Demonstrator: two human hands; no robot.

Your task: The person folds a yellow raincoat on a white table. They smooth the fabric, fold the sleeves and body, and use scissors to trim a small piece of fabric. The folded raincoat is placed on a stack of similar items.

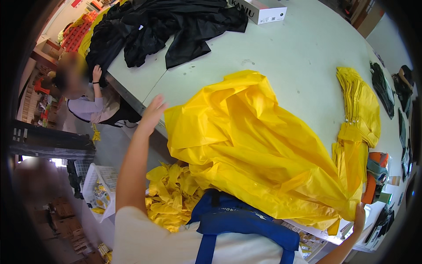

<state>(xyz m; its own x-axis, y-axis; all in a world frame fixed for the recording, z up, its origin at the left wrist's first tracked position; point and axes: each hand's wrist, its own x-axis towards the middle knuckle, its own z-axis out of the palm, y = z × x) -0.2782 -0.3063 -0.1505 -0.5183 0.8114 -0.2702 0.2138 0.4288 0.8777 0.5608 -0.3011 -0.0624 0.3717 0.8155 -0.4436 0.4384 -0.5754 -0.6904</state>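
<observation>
A large sheet of shiny yellow fabric [246,141] lies spread and puffed up in loose folds across the near side of the table, in front of my body. At its right end my right hand [359,218] is closed on the gathered yellow fabric. My left hand [154,113] is raised just off the fabric's left edge, fingers stretched out, with nothing in it. Below, a heap of crumpled yellow fabric [173,193] sits between my left arm and my blue apron [246,220].
Black fabric [176,31] lies piled at the far left of the pale table [303,57], beside a white box [270,11]. At right is a stack of folded yellow fabric pieces [356,99]. A person [85,94] works at the left edge, near a white basket [99,191].
</observation>
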